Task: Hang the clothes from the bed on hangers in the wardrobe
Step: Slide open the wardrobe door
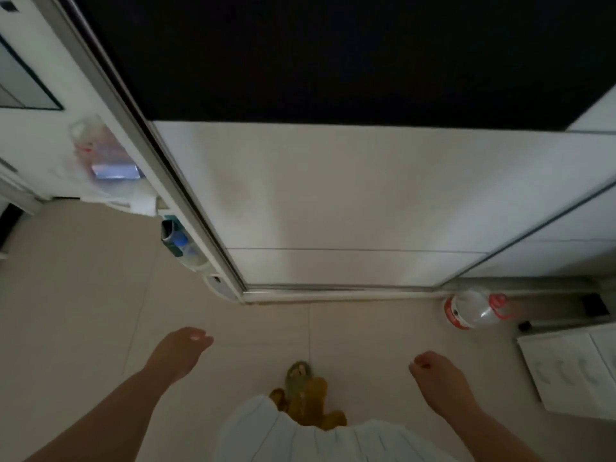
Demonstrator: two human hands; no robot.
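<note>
We stand facing the wardrobe (pixel 333 201), its white sliding door with a dark upper panel closed. No clothes, bed or hangers in view, so progress can't be judged. Left hand (pixel 181 350) and right hand (pixel 436 375) hang loose, fingers lightly curled, holding nothing.

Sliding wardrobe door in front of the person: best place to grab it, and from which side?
Judging from the view, take the wardrobe door by its metal-framed left edge, approaching from the left. The panel face is flat and shows no handle, so that edge looks like the only purchase. The left hand is nearer; both it and the right hand hold nothing.
</note>
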